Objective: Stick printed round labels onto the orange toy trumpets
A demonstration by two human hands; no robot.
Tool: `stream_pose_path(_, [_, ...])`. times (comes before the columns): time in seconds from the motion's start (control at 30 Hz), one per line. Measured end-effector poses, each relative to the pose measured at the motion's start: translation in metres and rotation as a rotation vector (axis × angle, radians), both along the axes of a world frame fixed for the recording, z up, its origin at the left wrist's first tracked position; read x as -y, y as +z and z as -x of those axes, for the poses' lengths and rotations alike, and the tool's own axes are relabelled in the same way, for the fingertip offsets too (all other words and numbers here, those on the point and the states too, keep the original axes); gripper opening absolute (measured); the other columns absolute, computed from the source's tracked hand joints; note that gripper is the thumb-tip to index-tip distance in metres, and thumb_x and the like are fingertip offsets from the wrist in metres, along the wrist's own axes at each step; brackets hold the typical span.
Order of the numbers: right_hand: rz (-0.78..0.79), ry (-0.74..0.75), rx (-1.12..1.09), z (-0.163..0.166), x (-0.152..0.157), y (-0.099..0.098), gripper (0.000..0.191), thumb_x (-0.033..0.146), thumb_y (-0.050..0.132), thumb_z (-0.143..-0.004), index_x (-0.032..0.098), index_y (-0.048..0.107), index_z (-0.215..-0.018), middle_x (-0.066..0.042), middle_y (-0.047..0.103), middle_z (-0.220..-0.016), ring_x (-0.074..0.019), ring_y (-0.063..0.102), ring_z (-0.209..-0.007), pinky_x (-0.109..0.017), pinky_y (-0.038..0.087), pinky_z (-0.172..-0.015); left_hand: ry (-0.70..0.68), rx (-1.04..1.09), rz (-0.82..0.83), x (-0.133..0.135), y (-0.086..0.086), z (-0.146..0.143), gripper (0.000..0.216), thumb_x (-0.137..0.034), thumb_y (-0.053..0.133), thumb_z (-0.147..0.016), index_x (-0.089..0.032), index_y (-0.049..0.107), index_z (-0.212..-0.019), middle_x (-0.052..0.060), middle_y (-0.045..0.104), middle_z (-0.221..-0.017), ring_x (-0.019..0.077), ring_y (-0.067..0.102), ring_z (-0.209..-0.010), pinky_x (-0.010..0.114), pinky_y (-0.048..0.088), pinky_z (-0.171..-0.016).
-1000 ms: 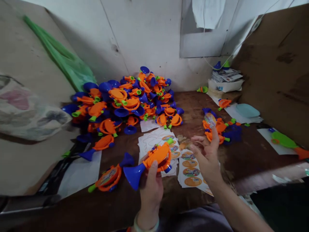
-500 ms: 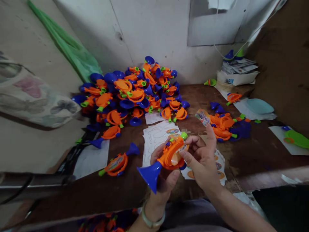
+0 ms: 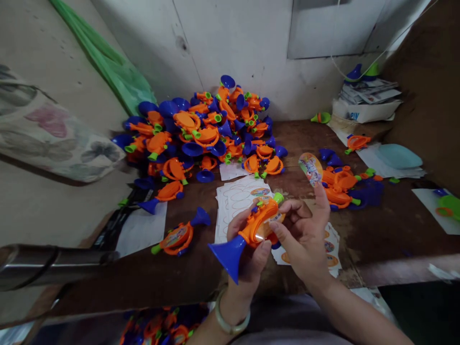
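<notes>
My left hand grips an orange toy trumpet with a blue bell and a green mouthpiece, held above the table's front edge. My right hand presses an oval sticker onto the trumpet's side with thumb and fingers. A second oval sticker hangs on the tip of its raised finger. Under both hands lie sticker sheets, some with empty outlines.
A big pile of orange and blue trumpets fills the back left of the wooden table. A smaller group of trumpets lies at the right. One stickered trumpet lies left. Papers and a box sit at the back right.
My left hand lifted the trumpet and turned it toward me. My right hand came in from the right and set a sticker against its side; another sticker rides on a finger.
</notes>
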State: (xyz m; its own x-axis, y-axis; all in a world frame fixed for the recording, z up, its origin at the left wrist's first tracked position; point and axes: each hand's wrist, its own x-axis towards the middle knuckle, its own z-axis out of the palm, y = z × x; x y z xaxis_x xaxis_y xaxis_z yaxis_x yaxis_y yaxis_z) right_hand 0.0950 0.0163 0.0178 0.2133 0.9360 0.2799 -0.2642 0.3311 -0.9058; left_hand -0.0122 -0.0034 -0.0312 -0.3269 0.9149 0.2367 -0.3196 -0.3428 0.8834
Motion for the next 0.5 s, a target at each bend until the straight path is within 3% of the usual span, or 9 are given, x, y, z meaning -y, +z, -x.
stream_pose_path(0.33, [-0.049,-0.021,0.047,0.0033,-0.0025,-0.0043,0.094,0.004,0.074,-0.090,0.047,0.030,-0.161,0.006,0.067,-0.103,-0.0112,0.068,-0.087,-0.023,0.062,-0.077,0.078,-0.053,0.096,-0.0021,0.0004,-0.0046,0.047,-0.046,0.083,-0.092,-0.030,0.066,-0.133,0.008,0.072,-0.139,0.0296,0.072,-0.130,0.045,0.058,-0.114])
stream_pose_path(0.5, [-0.165,-0.090,0.194,0.0034,-0.0032,-0.0032,0.084,0.009,0.069,-0.097,0.044,0.026,-0.161,0.004,0.069,-0.099,-0.0149,0.071,-0.084,-0.028,0.062,-0.071,0.089,-0.059,0.126,-0.0002,-0.0004,-0.0033,0.049,-0.047,0.083,-0.093,-0.029,0.064,-0.133,0.009,0.071,-0.142,0.0303,0.071,-0.131,0.048,0.056,-0.116])
